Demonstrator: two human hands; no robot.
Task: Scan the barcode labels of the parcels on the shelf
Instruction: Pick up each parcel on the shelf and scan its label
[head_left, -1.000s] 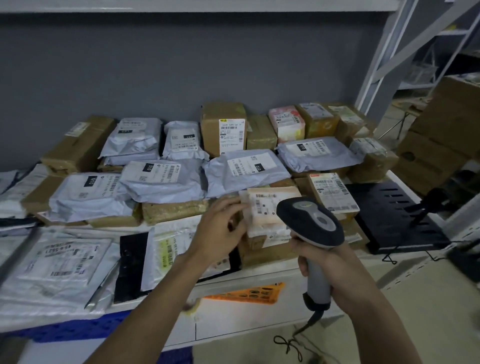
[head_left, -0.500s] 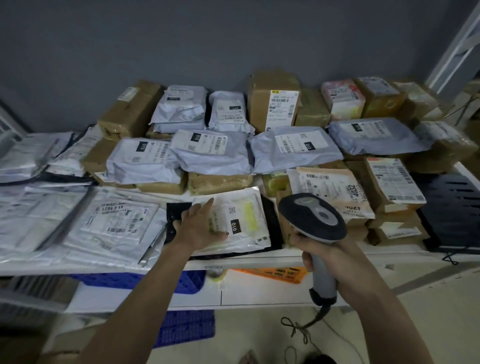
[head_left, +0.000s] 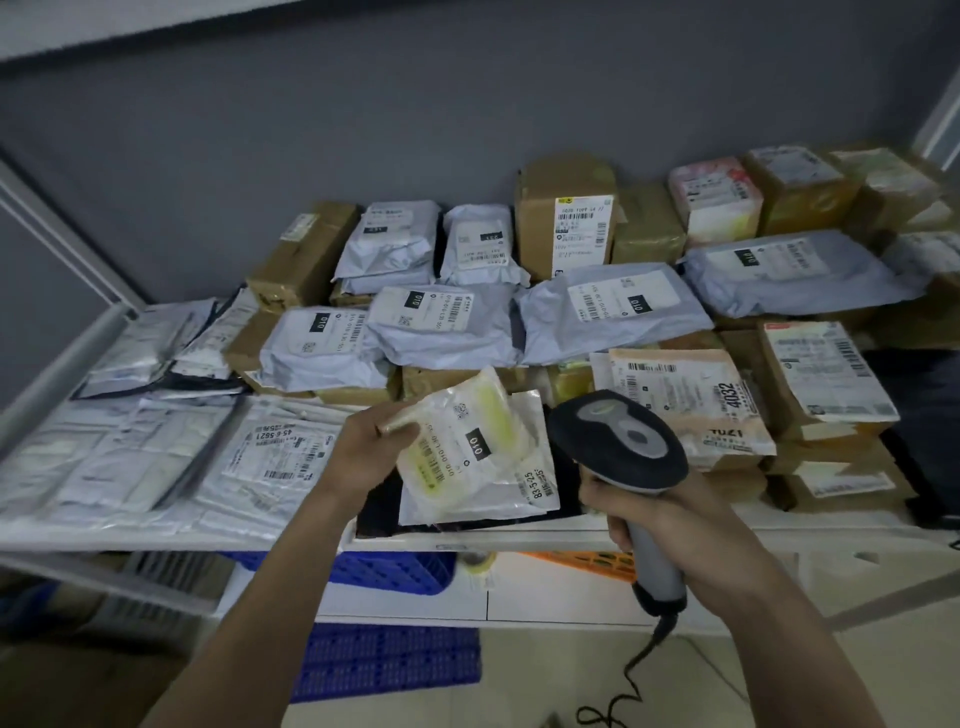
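The left hand (head_left: 363, 447) pinches a white mailer (head_left: 478, 452), tilted above the shelf (head_left: 467, 540). The right hand (head_left: 639, 509) grips the scanner (head_left: 618, 452) beside it, fingers wrapped round its handle.

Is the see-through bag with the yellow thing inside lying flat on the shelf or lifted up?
Lifted up. The left hand pinches the clear bag by its top corner, tilting it above the shelf.

held pouch (head_left: 470, 449) — "010", "83-5-25" | flat mailer (head_left: 283, 449) — "45-6-5621" | tan parcel (head_left: 685, 400) — "4032"
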